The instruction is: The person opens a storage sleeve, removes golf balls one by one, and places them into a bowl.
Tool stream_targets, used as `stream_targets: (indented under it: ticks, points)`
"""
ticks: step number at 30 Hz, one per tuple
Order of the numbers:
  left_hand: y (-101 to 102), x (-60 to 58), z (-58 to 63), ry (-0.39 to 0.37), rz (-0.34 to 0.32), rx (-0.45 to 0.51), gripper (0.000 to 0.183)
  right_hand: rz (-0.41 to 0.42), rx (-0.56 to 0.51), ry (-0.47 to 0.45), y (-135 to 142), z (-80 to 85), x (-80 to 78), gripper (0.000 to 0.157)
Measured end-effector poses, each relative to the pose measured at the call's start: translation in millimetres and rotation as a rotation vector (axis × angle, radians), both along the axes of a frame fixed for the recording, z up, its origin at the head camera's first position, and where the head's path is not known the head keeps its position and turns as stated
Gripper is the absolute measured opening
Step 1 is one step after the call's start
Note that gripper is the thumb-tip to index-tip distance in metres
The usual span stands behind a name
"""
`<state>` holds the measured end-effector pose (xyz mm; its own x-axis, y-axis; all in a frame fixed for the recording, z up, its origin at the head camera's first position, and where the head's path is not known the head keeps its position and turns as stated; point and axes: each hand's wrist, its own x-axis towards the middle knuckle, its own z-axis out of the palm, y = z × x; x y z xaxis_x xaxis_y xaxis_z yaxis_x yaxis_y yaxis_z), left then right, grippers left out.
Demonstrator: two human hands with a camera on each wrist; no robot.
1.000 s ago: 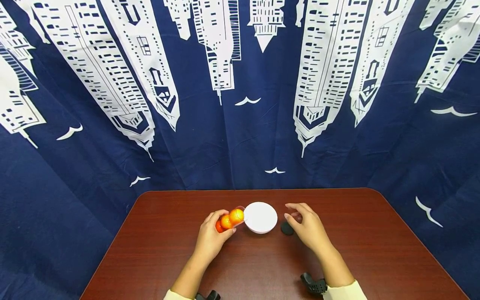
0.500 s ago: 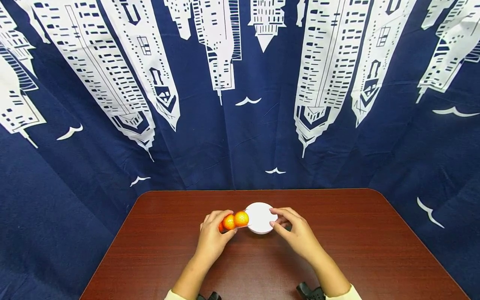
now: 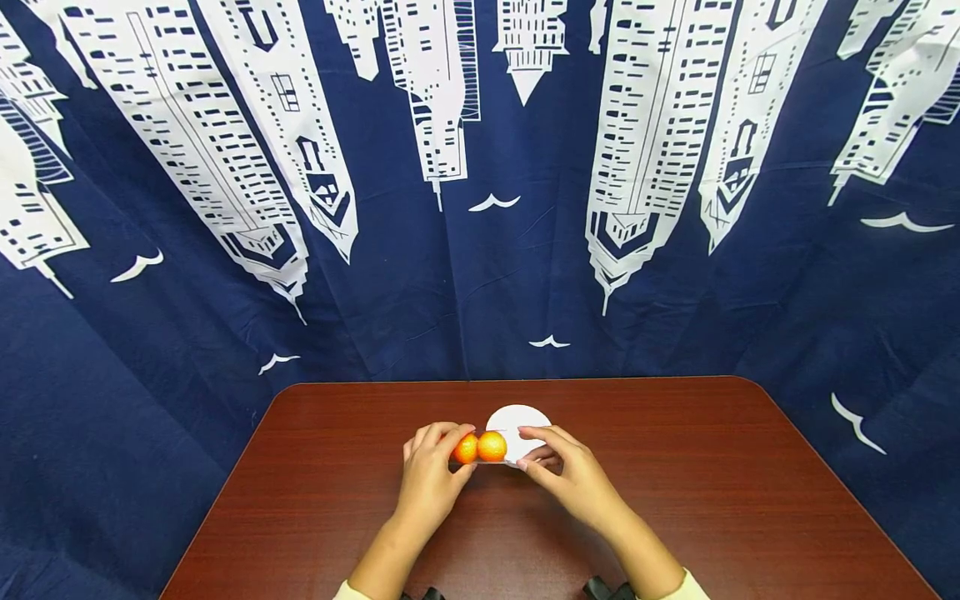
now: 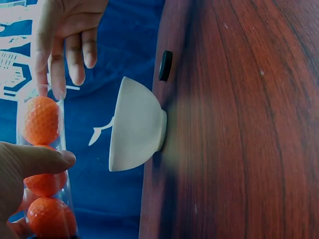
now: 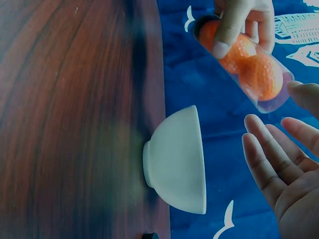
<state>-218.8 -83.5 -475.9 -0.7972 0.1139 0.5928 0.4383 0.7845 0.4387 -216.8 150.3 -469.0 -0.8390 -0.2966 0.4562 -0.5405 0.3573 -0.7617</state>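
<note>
My left hand (image 3: 429, 477) grips a clear plastic tube (image 5: 278, 101) with orange dimpled balls (image 3: 492, 446) inside, which look like golf balls. The tube lies nearly level above the white bowl (image 5: 177, 162), its open end facing my right hand (image 3: 573, 482). That hand's fingers are spread and loosely bent, the thumb and fingertips right at the tube's mouth. Dark material closes the tube's other end in the right wrist view. The bowl stands upright on the table, partly hidden behind the tube and right fingers in the head view.
A small black round cap (image 4: 166, 65) lies on the brown wooden table (image 3: 315, 500) beside the bowl; the right hand hides it in the head view. Behind the table hangs a dark blue cloth (image 3: 405, 300) with white buildings and birds.
My right hand has moved left from above the black cap to the tube's mouth. The left hand has shifted the tube slightly right and turned it to nearly level over the bowl.
</note>
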Motion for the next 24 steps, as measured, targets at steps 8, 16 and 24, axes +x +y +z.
stream_targets:
  ticks: [8, 16, 24]
  points:
    - [1.8, 0.5, 1.1, 0.111, 0.011, -0.109, 0.056, 0.033, -0.023, -0.044, -7.6, -3.0, 1.2, 0.043]
    - [2.5, 1.3, 2.3, 0.176, 0.017, -0.184, 0.058, 0.013, -0.06, -0.161, -11.6, -8.2, 1.9, 0.043]
    - [3.7, 1.2, 3.7, 0.19, 0.009, -0.189, 0.063, 0.036, -0.108, -0.252, -11.1, -13.5, 0.2, 0.046]
